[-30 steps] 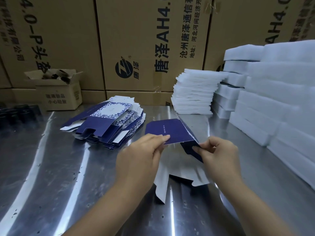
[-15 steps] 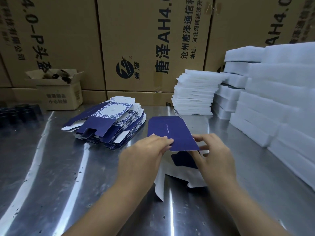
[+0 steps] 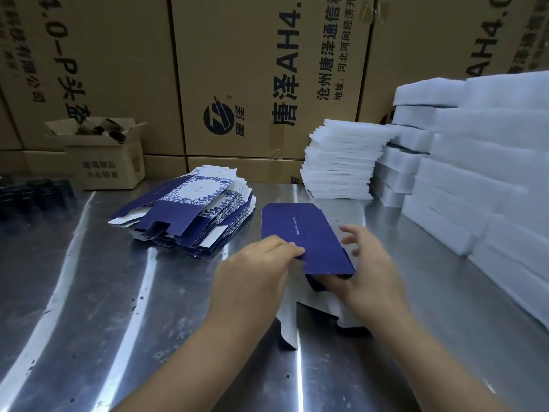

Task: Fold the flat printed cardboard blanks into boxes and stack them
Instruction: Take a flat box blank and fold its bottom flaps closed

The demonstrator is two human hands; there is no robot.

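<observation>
A dark blue printed blank [image 3: 303, 236] with a white inside is half folded in front of me on the steel table [image 3: 89, 292]. My left hand [image 3: 255, 269] pinches the near left edge of its blue panel. My right hand [image 3: 365, 269] holds the panel's near right corner from beneath, its upper fingers spread loose above the panel. The blank's white flaps [image 3: 289, 319] hang down to the table under both hands. A pile of flat blue-and-white blanks [image 3: 190, 212] lies to the left behind my hands.
White foam sheets [image 3: 341, 165] are stacked behind the blank, and thicker foam blocks [image 3: 481, 173] run along the right side. Large brown cartons [image 3: 252, 69] wall off the back. A small open carton [image 3: 98, 153] and black trays [image 3: 32, 191] stand at the back left.
The blue panel has been laid over from a tilted, tent-like stance to a flatter one facing up. My right hand has slid under its near right corner; the left keeps its pinch.
</observation>
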